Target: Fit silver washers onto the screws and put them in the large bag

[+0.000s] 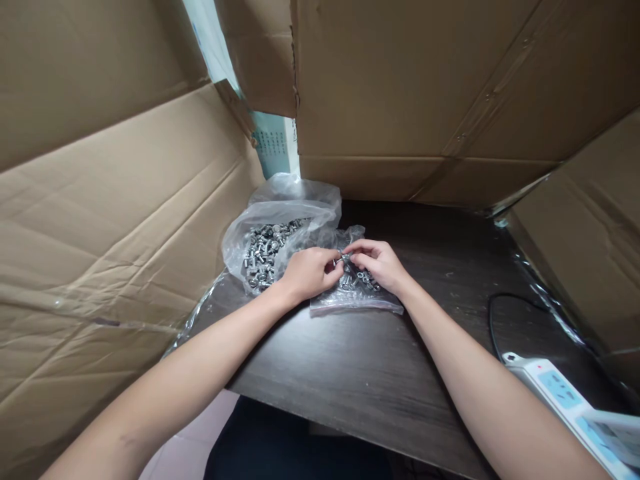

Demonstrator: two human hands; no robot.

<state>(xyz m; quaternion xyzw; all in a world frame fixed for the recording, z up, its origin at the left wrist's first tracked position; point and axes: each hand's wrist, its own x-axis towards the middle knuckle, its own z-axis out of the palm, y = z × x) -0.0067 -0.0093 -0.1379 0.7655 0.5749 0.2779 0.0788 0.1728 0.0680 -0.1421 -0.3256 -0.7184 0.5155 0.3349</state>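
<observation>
Overhead, cardboard boxes (400, 80) around dark desk (380, 360)

No legible text; small print on pale sheet (273, 143) behind boxes too blurred.

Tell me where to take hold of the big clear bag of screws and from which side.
Probably best to grip the big clear bag at its loose, crumpled top, coming from above and behind. The screws sag in the lower front part, so the empty plastic up top gathers easily. Both the left hand and right hand are busy over the small bag.
</observation>
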